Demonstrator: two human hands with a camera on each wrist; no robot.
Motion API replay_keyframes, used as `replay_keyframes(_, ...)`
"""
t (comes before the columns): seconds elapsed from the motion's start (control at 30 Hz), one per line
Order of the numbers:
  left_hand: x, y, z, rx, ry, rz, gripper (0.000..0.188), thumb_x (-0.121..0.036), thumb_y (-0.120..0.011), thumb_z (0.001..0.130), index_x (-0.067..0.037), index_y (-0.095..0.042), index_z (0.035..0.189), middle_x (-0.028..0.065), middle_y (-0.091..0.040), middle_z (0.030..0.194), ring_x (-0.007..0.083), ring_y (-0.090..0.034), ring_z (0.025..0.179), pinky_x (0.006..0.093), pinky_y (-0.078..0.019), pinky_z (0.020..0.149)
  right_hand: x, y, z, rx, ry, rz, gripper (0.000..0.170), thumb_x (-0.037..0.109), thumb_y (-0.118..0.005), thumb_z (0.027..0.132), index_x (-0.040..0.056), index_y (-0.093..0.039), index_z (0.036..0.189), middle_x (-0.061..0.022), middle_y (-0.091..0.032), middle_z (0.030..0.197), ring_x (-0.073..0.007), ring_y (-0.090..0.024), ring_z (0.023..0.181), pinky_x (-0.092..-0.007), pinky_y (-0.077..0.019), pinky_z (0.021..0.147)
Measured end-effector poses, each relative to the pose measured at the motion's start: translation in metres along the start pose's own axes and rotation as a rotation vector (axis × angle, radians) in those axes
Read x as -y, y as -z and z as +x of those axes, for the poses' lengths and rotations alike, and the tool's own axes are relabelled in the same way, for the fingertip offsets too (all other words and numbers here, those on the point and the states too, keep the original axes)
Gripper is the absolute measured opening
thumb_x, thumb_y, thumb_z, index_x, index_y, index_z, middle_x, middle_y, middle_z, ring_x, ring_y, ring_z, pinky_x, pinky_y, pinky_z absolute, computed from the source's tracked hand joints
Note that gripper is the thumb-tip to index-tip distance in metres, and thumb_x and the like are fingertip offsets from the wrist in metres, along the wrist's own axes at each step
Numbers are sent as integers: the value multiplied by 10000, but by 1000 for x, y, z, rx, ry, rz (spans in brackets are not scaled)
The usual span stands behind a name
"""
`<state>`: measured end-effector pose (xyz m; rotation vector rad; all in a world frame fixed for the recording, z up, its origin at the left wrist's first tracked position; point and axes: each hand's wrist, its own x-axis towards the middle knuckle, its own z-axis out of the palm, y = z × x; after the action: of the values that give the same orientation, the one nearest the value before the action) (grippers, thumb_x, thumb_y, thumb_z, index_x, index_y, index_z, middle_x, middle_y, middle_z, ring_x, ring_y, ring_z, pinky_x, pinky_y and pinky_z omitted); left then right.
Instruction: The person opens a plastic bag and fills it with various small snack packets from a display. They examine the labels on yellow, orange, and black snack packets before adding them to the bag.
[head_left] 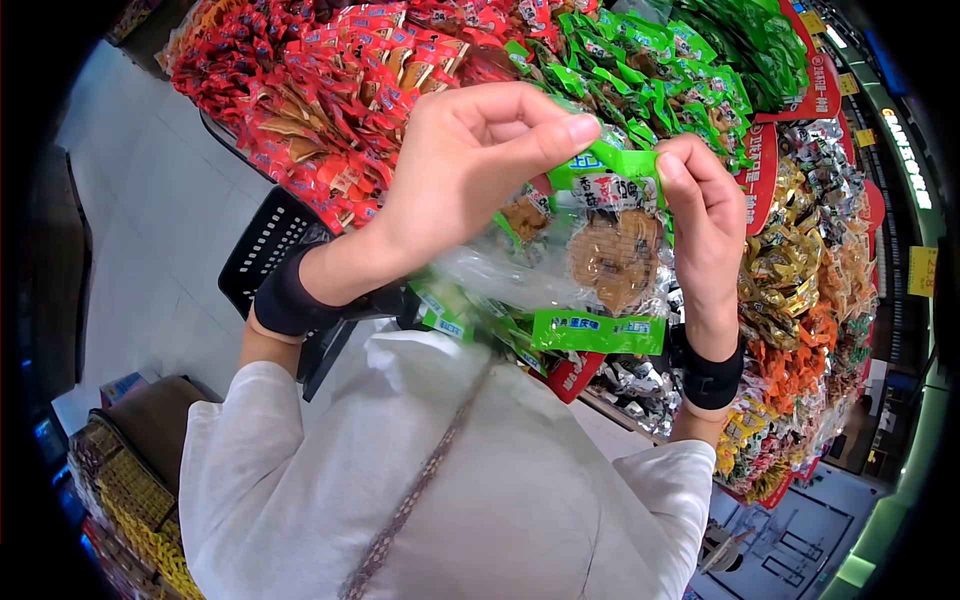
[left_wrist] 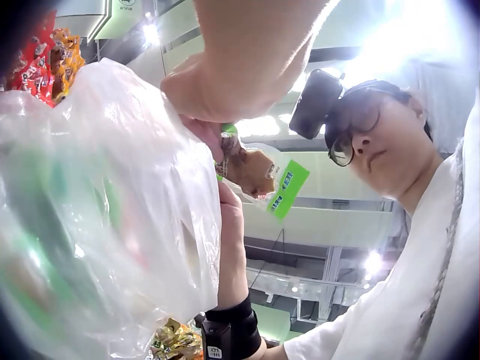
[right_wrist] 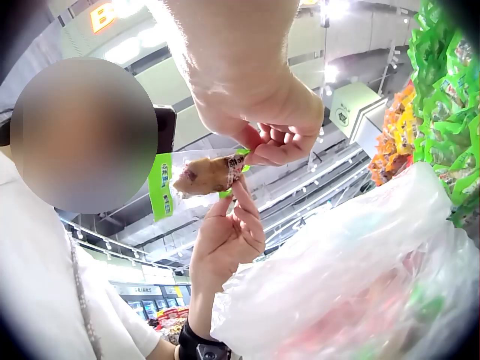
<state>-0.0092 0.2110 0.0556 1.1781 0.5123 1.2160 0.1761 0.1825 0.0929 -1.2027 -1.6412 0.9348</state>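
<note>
A clear snack packet [head_left: 612, 255] with green ends and brown pieces inside is held up between both hands in front of the chest. My left hand [head_left: 470, 160] pinches its top left corner between thumb and curled fingers. On the other side, my right hand [head_left: 708, 225] pinches the top right corner. The packet's lower green strip hangs free. Behind it, a thin translucent plastic bag [left_wrist: 112, 210] holds green and red packets, seen large in both wrist views. In the right wrist view the packet [right_wrist: 206, 176] is stretched between the two hands' fingertips.
Heaps of red packets [head_left: 330, 120] and green packets [head_left: 660, 70] cover the display beyond the hands. Gold-wrapped packets [head_left: 785, 265] lie to the right. A black perforated basket [head_left: 265, 245] is beside the left wrist. Floor tiles [head_left: 160, 200] show at left.
</note>
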Motion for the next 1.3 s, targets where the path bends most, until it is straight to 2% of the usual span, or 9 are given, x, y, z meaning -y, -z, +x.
replay_keyframes(0.13, -4, -2, -2, -9, 9, 1, 116, -98, -587, 806, -7, -596, 736, -36, -538, 666, 2, -430, 598, 160, -323, 533, 1, 0, -1, -2, 3, 12, 170, 168, -478, 883, 29, -515, 791, 39, -443, 600, -26, -411, 497, -160, -330, 457)
replay_keyframes(0.33, -2, -3, 2, -262, -408, 386, 53, -51, -625, 775, 2, -625, 776, 2, -587, 648, 17, -494, 542, 153, -387, 472, 2, -6, -7, 138, -129, 324, 178, 162, -552, 835, 5, -514, 908, 1, -511, 764, -61, -502, 641, -200, -401, 526)
replay_keyframes(0.47, -4, 2, 7, -335, -559, 362, 64, -63, -652, 751, -5, -648, 776, 18, -620, 661, 21, -530, 579, 157, -401, 492, 2, -21, -17, 177, -185, 187, 205, 64, -619, 767, 7, -510, 930, -9, -529, 830, -69, -508, 727, -208, -414, 626)
replay_keyframes(0.57, -7, 5, 4, -291, -432, 154, 73, -71, -645, 764, -6, -642, 798, 26, -627, 680, 27, -534, 573, 156, -394, 475, -2, -13, -16, 71, -86, 135, 169, 29, -613, 768, 17, -510, 901, -10, -536, 839, -60, -502, 748, -201, -405, 663)
replay_keyframes(0.7, -4, 6, 4, -140, -295, 69, 109, -84, -585, 815, 17, -588, 855, 50, -607, 693, 136, -631, 635, 176, -430, 463, -2, 3, -12, -131, -17, 379, 102, 34, -545, 822, 4, -488, 901, -46, -549, 838, -90, -536, 745, -210, -430, 686)
replay_keyframes(0.83, -9, 1, -4, -40, -67, 53, 82, -72, -547, 830, 7, -553, 851, 74, -614, 719, 196, -649, 691, 179, -418, 446, 10, 4, -7, -207, 53, 553, 201, 35, -480, 851, -27, -475, 1042, -131, -574, 992, -205, -581, 900, -359, -490, 803)
replay_keyframes(1.0, -13, 2, -8, 14, 87, -119, 124, -134, -588, 817, -15, -554, 827, 46, -612, 753, 185, -648, 682, 169, -423, 443, 7, 9, -7, -88, -16, 739, 243, 72, -443, 872, -44, -462, 1085, -145, -571, 1018, -186, -581, 924, -352, -501, 794)
replay_keyframes(1.1, -13, 3, -9, 45, 109, -164, 130, -145, -572, 829, -18, -546, 839, 41, -606, 753, 200, -649, 682, 170, -423, 440, 2, 12, -6, -4, -68, 777, 275, 139, -427, 883, -27, -463, 1100, -154, -553, 1076, -236, -573, 958, -389, -491, 825)
replay_keyframes(1.3, -10, 6, -9, 82, 126, -171, 131, -151, -568, 831, -25, -541, 851, 28, -603, 750, 181, -646, 694, 172, -431, 461, 9, 5, -6, -69, -51, 714, 279, 141, -433, 876, -29, -467, 1095, -147, -565, 1048, -225, -587, 921, -362, -523, 754)
